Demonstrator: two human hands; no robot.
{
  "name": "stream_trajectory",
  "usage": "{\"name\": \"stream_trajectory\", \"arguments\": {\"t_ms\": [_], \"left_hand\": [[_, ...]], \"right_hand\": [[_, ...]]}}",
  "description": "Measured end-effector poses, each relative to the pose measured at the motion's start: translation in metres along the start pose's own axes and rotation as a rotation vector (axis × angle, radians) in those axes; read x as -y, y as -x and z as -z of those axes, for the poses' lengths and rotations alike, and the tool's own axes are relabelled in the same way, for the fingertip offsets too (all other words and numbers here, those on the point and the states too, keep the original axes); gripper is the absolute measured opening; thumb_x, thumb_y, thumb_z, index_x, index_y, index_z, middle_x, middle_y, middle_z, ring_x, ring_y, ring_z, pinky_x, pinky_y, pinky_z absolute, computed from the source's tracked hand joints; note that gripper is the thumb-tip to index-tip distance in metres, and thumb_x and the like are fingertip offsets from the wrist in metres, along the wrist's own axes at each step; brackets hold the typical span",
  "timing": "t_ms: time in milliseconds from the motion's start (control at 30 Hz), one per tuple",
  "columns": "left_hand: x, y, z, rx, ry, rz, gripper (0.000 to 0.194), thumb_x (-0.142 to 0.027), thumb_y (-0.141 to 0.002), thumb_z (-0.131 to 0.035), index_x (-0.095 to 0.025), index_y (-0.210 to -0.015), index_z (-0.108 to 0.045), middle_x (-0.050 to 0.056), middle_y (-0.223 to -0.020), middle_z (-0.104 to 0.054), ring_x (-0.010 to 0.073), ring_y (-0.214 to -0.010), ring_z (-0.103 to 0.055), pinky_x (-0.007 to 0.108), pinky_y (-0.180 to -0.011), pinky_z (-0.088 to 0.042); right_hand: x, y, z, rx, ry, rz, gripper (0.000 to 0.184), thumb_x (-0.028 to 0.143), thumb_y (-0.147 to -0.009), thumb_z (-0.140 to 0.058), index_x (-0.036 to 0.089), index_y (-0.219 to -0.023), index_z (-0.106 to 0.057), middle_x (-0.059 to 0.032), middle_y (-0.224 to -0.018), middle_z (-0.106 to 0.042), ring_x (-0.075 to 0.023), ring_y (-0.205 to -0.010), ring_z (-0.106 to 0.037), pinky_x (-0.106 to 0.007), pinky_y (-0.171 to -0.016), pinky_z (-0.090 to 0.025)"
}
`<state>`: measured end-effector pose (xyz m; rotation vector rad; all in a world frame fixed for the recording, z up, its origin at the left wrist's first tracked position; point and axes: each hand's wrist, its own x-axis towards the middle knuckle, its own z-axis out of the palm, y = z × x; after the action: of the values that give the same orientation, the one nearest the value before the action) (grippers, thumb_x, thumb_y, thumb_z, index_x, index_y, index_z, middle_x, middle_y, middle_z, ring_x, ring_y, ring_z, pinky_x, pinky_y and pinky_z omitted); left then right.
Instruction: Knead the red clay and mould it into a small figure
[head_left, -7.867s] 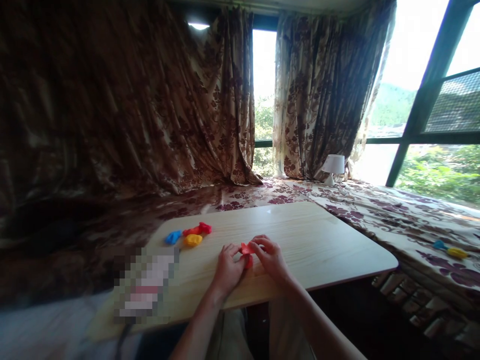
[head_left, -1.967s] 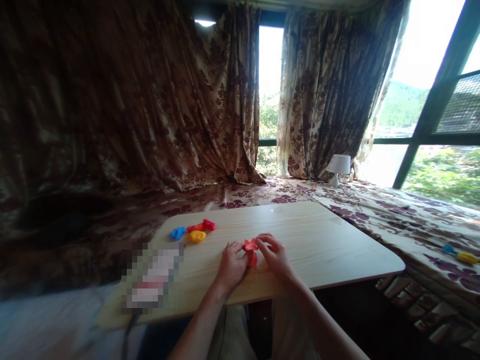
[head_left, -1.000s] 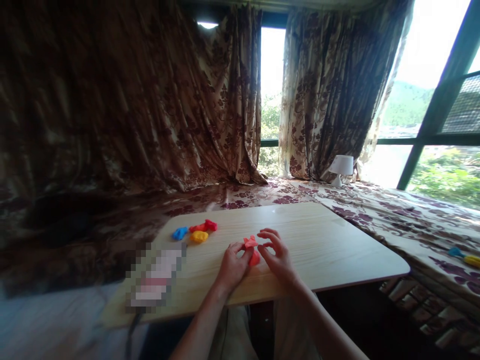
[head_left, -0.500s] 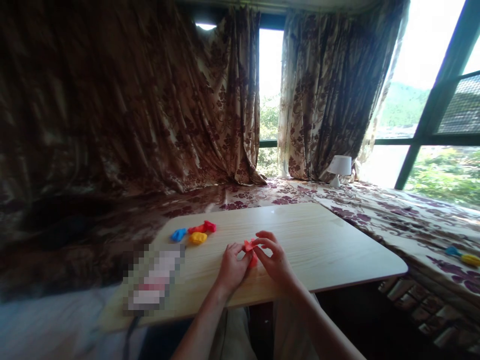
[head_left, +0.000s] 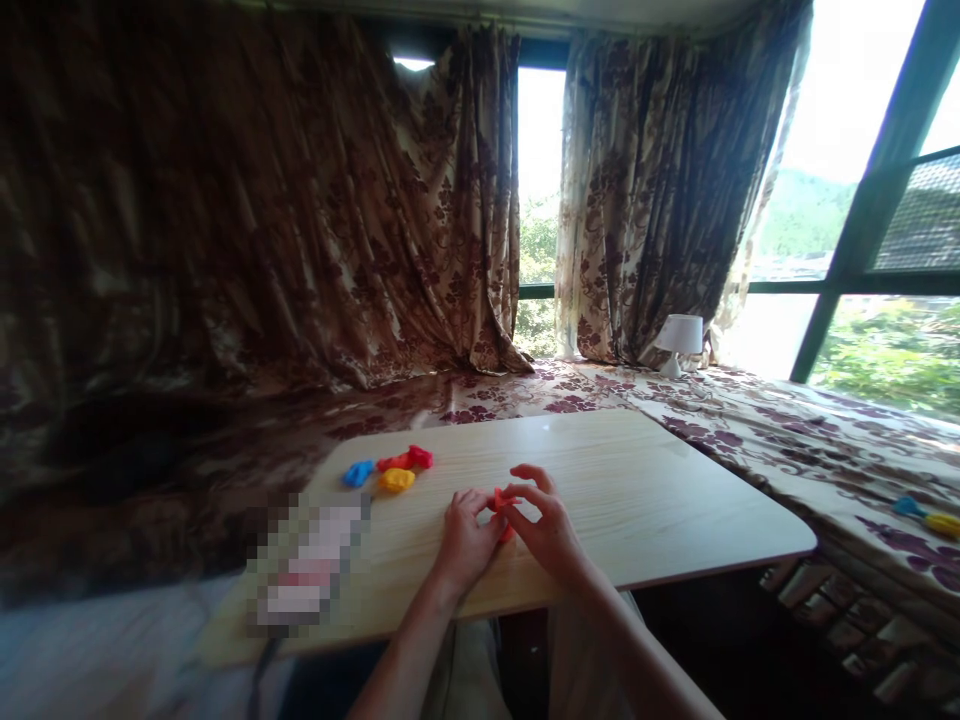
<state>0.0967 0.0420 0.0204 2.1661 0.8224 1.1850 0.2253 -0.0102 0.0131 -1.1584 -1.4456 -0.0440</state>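
A small orange-red crumpled piece (head_left: pixel 508 534), soft-looking like thin paper or cloth, is pinched between my two hands above the near part of the table. My left hand (head_left: pixel 470 540) grips it from the left with thumb and forefinger. From the right, the thumb and forefinger of my right hand (head_left: pixel 551 525) close on its upper part, the other fingers raised. My fingers cover much of the piece, so its exact kind is unclear. Similar crumpled pieces lie to the left: a blue one (head_left: pixel 358 473), a red one (head_left: pixel 405 459) and a yellow one (head_left: pixel 396 481).
The pale wooden table (head_left: pixel 645 500) has a blurred-out object (head_left: pixel 311 565) with a dark cable at its left. Beyond stands a white lamp (head_left: pixel 679 340) on flowered fabric. Blue and yellow pieces (head_left: pixel 941 525) lie at the far right. Patterned curtains (head_left: pixel 420 230) hang behind.
The top of the orange-red piece has changed shape, its flared edge now narrower between my fingers. My right fingers have shifted slightly inward; the other pieces lie as before.
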Motion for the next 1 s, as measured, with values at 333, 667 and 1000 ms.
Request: {"name": "stream_trajectory", "arguments": {"t_ms": [333, 667, 1000], "left_hand": [[0.0085, -0.003, -0.0002, -0.094, 0.087, 0.096, 0.02, -0.032, -0.075, -0.058, -0.02, -0.084, -0.071, 0.006, -0.091, -0.068, 0.0213, -0.094, -0.057, 0.037, -0.089, -0.044], [0.0067, -0.0016, -0.0005, -0.071, 0.058, 0.018, 0.016, -0.03, -0.077, -0.057, -0.021, -0.083, -0.07, 0.004, -0.087, -0.068, 0.0202, -0.091, -0.057, 0.035, -0.086, -0.045], [0.0056, -0.0008, 0.0012, -0.061, 0.052, 0.029, 0.017, -0.031, -0.079, -0.056, -0.02, -0.081, -0.069, 0.004, -0.088, -0.068, 0.0202, -0.091, -0.057, 0.035, -0.086, -0.045]], "right_hand": [[-0.0024, -0.0006, 0.0009, -0.062, -0.083, -0.085, 0.02, 0.021, -0.076, -0.062, 0.023, -0.096, -0.061, -0.0068, -0.108, -0.055, -0.0215, -0.101, -0.053, -0.033, -0.076, -0.049], [-0.0071, -0.0011, -0.0017, -0.062, -0.076, -0.046, 0.007, 0.017, -0.077, -0.06, 0.022, -0.079, -0.065, -0.0048, -0.096, -0.056, -0.0195, -0.093, -0.055, -0.035, -0.084, -0.045], [-0.0018, -0.0014, -0.0003, -0.02, -0.091, -0.051, 0.011, 0.019, -0.077, -0.058, 0.022, -0.086, -0.065, -0.0056, -0.099, -0.056, -0.0195, -0.093, -0.056, -0.031, -0.072, -0.049]]}}
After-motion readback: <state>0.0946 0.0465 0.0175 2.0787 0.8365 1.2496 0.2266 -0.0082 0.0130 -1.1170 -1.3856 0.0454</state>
